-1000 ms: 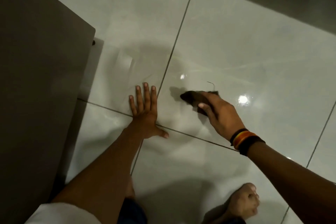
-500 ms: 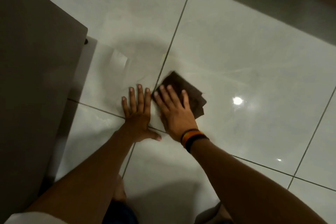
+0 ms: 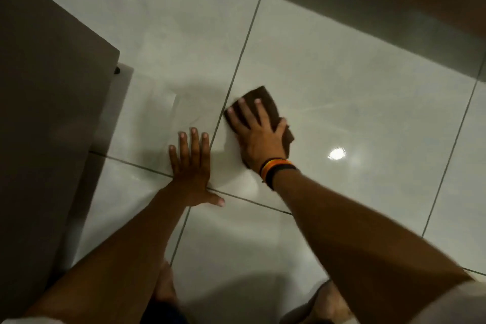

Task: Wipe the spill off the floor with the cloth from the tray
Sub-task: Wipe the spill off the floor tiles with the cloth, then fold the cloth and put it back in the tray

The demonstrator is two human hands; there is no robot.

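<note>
A dark brown cloth (image 3: 263,95) lies flat on the glossy pale floor tiles (image 3: 368,87), just right of a grout line. My right hand (image 3: 256,131) presses down on it with fingers spread, an orange and black wristband on the wrist. Flat on the tile to the left, my left hand (image 3: 192,166) holds nothing, fingers apart, propping me up. Faint wet streaks (image 3: 184,116) show on the tile beyond my left hand. No tray is in view.
A grey cabinet or table top (image 3: 47,113) fills the left side, its corner close to my left hand. My bare feet (image 3: 331,302) are at the bottom edge. A lamp's reflection (image 3: 336,153) glints right of the cloth. A dark band (image 3: 394,8) runs along the far right.
My right hand slid the cloth from the right over to the grout line beside my left hand, then pushed it a little forward. My left hand stayed planted.
</note>
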